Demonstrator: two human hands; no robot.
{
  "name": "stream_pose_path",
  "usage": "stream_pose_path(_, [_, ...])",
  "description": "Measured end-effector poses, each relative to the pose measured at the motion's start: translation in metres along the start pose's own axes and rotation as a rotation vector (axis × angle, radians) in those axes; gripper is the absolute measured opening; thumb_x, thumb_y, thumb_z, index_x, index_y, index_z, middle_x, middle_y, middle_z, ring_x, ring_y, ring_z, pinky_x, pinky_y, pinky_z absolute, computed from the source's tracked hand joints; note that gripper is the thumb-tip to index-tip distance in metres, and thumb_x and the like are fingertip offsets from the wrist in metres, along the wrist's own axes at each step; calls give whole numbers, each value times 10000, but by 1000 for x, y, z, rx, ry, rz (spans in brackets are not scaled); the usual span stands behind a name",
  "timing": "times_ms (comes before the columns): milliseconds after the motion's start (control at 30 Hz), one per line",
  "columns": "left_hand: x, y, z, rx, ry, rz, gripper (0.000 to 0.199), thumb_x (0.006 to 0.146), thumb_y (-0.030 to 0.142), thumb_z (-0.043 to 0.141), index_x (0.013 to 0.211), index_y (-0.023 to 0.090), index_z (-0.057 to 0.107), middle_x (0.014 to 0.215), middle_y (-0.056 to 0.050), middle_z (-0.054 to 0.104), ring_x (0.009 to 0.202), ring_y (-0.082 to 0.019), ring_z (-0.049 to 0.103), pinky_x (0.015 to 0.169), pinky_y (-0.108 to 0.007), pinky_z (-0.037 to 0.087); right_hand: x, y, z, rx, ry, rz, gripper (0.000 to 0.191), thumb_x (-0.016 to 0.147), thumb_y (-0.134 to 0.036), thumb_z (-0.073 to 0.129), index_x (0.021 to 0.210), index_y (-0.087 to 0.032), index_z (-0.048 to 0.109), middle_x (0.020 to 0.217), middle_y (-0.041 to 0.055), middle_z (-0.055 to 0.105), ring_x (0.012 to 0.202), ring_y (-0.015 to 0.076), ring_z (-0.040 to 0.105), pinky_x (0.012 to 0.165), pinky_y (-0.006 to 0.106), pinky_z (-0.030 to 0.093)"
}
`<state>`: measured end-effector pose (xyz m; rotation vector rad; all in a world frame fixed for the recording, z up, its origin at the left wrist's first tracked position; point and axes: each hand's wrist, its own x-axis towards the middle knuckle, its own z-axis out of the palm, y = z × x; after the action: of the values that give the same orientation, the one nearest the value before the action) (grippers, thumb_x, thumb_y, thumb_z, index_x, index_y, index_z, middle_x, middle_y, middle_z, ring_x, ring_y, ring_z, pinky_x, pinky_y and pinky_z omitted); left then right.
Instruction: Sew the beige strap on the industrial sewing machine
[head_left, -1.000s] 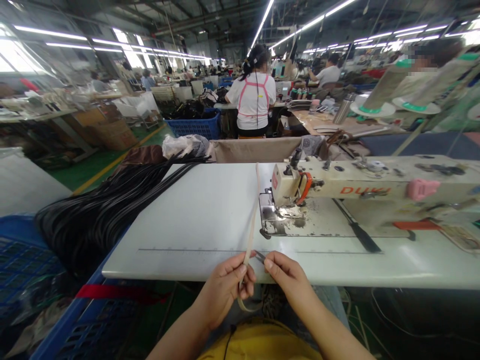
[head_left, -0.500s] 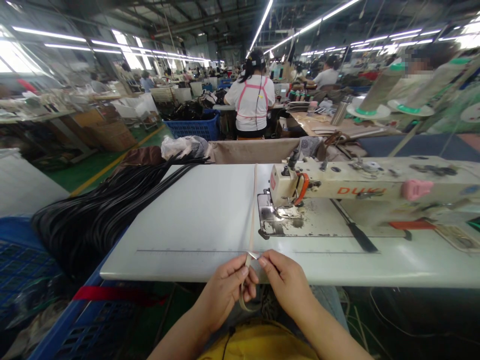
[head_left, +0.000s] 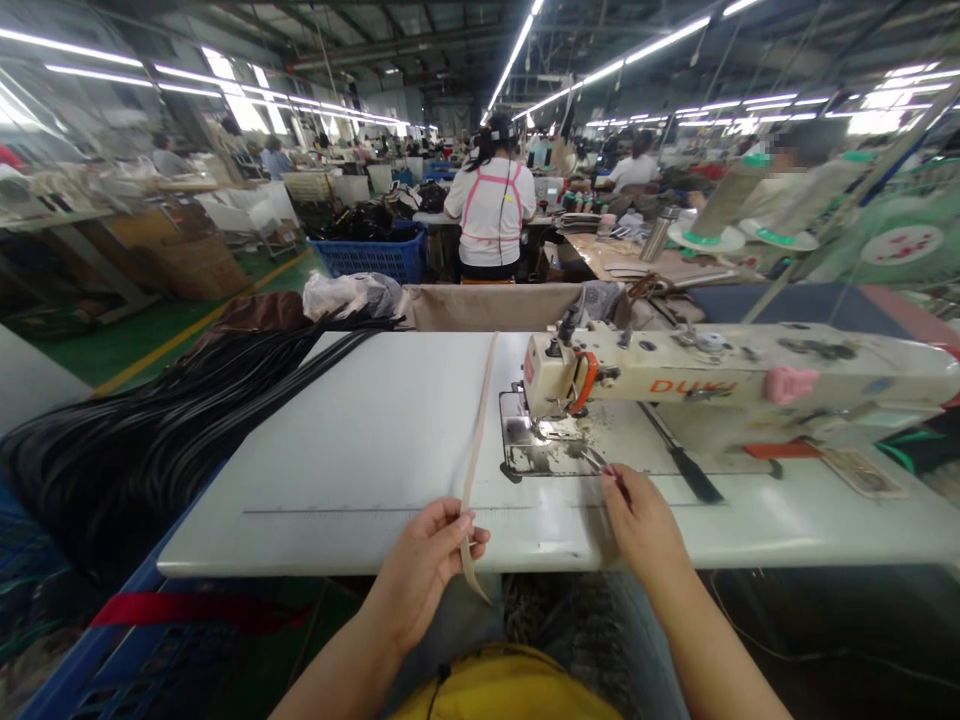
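A narrow beige strip [head_left: 478,440] runs down the white table [head_left: 360,430] and hangs over its front edge. My left hand [head_left: 435,545] pinches the strip near that edge, and its short end dangles below the fingers. Small metal tweezers or snips [head_left: 596,460], too small to tell which, are gripped in my right hand [head_left: 637,510], their tips pointing up and left. They are near the metal plate [head_left: 517,435] of the sewing machine [head_left: 637,370]. A dark brush [head_left: 694,475] lies to the right of my right hand.
Black cords [head_left: 150,430] are heaped at the left, beside a blue crate [head_left: 142,590] with a red strap [head_left: 195,610]. Behind the table is a beige fabric-lined bin [head_left: 487,305]. A person [head_left: 493,205] sits beyond it. Thread cones [head_left: 724,205] stand at the right.
My right hand has moved away from the strip, right and forward toward the machine plate, with the tool. My left hand still holds the strip. The view has shifted a little.
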<state>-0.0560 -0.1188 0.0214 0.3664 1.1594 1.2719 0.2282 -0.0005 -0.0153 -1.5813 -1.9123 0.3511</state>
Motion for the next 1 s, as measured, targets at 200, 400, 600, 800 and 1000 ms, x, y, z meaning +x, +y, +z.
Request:
stream_pose_path(200, [13, 0, 14, 310, -208, 19, 523, 736, 608, 912, 906, 145, 740, 885, -51, 716, 871, -186, 629, 843, -328, 494, -22, -15, -6, -225, 218, -417, 425, 1052, -294, 566, 1456, -177, 622, 1301, 210, 650, 1177, 371, 634, 1014, 558, 550])
stream_pose_path(400, [22, -9, 42, 81, -349, 5, 354, 846, 478, 852, 950, 183, 685, 887, -25, 657, 792, -166, 634, 723, -320, 573, -48, -60, -7, -46, -75, -972, 406, 1117, -198, 504, 1511, -222, 600, 1324, 130, 717, 1170, 259, 677, 995, 409, 580])
stream_pose_path(600, [17, -15, 25, 1072, -620, 592, 419, 1077, 354, 537, 1468, 261, 658, 1587, -137, 594, 1513, -300, 509, 1327, -526, 344, -22, -52, -4, 96, 50, -855, 404, 1098, -130, 524, 1489, -186, 606, 1319, 155, 728, 1229, 250, 687, 1001, 399, 603])
stream_pose_path(800, [38, -7, -30, 1728, -597, 774, 743, 1022, 478, 650, 1676, 251, 380, 1753, -124, 379, 1637, -335, 338, 1346, -593, 309, 2, -38, 0, 51, 1, -889, 393, 1096, -202, 595, 1488, -215, 621, 1326, 143, 747, 1190, 252, 722, 1000, 415, 620])
stream_pose_path(1000, [82, 17, -52, 1985, 253, 681, 652, 1074, 451, 534, 1523, -23, 536, 1623, -312, 497, 1559, -455, 437, 1275, -614, 406, 11, -30, 12, 8, 6, -923, 404, 1090, -209, 615, 1493, -201, 626, 1341, 142, 750, 1203, 252, 722, 1031, 421, 617])
